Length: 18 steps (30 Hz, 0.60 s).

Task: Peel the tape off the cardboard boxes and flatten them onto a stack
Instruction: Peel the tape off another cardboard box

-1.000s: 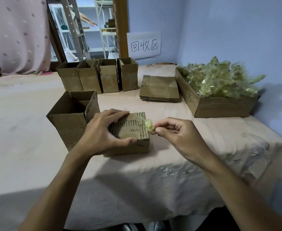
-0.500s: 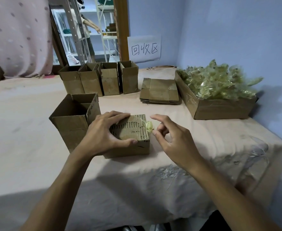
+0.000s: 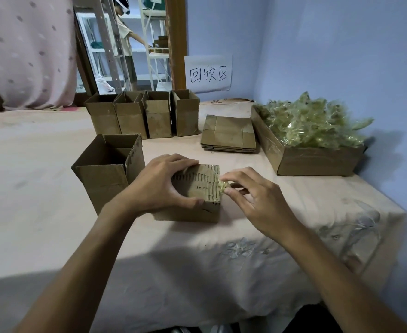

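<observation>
As the box (image 3: 198, 187) is gripped by the left hand (image 3: 159, 186), tape (image 3: 222, 185) pinched by the right hand (image 3: 257, 200) must be pulled free

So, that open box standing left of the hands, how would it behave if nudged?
Likely light: the open box shows no contents. Its thin cardboard walls would probably flex under a squeeze. Standing upright on the cloth, it could tip rather than slide.

I log the left hand (image 3: 159, 186) and right hand (image 3: 257, 200) as bare. Both forearms (image 3: 82, 267) are uncovered to the frame edge.
</observation>
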Tool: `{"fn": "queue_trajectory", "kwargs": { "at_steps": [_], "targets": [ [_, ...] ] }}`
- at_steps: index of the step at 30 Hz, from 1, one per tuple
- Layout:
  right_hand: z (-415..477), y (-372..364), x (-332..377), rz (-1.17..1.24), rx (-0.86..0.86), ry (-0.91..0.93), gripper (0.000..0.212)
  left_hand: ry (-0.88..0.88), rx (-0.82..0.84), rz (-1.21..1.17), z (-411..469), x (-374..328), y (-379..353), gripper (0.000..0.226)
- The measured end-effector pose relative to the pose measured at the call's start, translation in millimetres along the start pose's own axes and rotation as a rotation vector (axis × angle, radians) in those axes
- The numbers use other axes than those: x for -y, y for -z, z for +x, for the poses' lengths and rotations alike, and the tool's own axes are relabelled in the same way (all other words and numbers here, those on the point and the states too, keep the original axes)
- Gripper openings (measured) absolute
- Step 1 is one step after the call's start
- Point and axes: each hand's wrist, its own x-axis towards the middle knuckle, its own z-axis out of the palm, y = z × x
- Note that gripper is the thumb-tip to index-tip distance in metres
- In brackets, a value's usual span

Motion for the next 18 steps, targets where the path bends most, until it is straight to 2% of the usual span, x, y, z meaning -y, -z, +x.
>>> {"fn": "queue_trajectory", "kwargs": {
  "at_steps": [9, 18],
  "targets": [
    [0.6, 9.2, 6.0, -0.003, -0.034, 0.076, 0.018, -0.026, -0.106, -0.081, -3.0, -22.8, -24.5, 0.109],
    [19.4, -7.4, 7.6, 0.304, -0.143, -0.054, 0.019, -0.035, -0.181, -0.264, -0.4, -3.8, -19.1, 0.093]
  ]
}}
